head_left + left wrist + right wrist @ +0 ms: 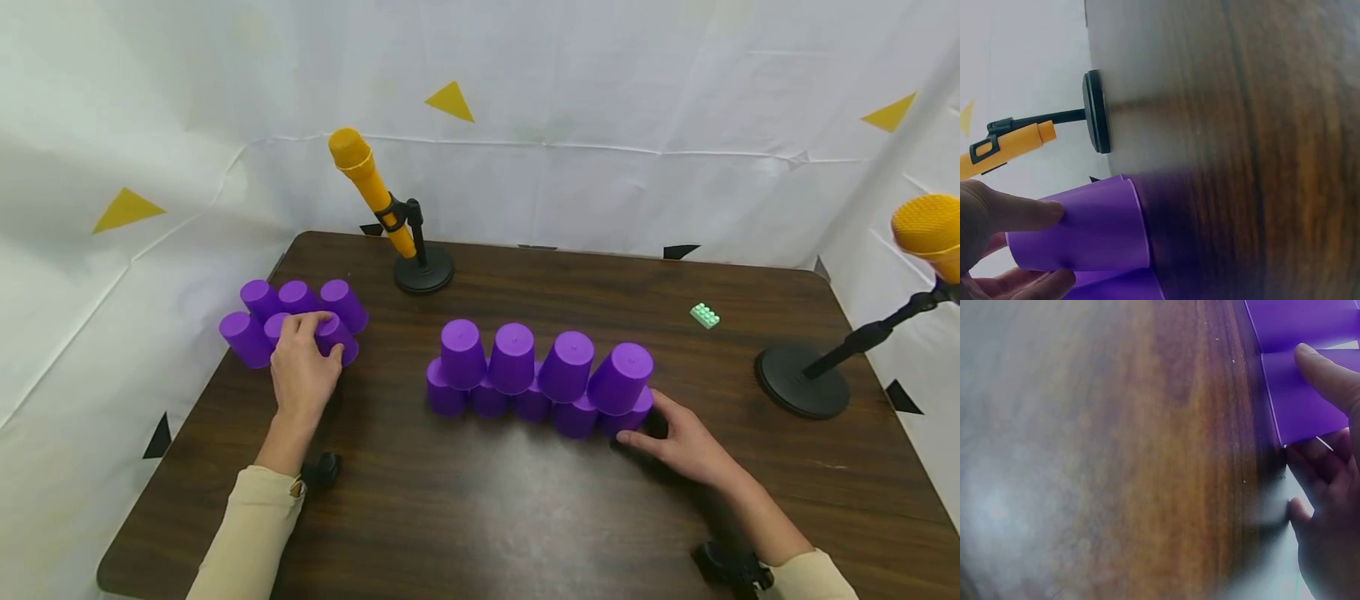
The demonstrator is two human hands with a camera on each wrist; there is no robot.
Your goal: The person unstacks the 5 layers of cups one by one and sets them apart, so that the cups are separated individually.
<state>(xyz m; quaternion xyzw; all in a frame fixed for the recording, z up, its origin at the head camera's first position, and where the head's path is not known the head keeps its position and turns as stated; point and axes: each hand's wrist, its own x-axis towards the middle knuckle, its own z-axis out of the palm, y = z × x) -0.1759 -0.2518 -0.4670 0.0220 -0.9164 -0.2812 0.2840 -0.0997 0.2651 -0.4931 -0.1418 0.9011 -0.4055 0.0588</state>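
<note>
— Starting with the left hand, what is being held?

— A purple cup, upside down in the group at the left end of the desk. It is gripped between the thumb on 1 side and the fingers on the other. 6 cups can be counted there, though the view is partly blocked by the hand.

— And the right hand?

— The end cup is clasped, thumb on the near side, fingers beyond. It belongs to the lower row of the tiered stack, where 4 cups are carried on 5.

— How would these be expected to handle?

— As light, thin-walled plastic, it is judged: slightly flexible, rather slippery, hardly fragile. The stack would be upset far more easily than any cup would be broken.

— Where should hold be taken?

— Around the sides, lightly, so that the wall is not squeezed inward and neighbours are not knocked.
</note>
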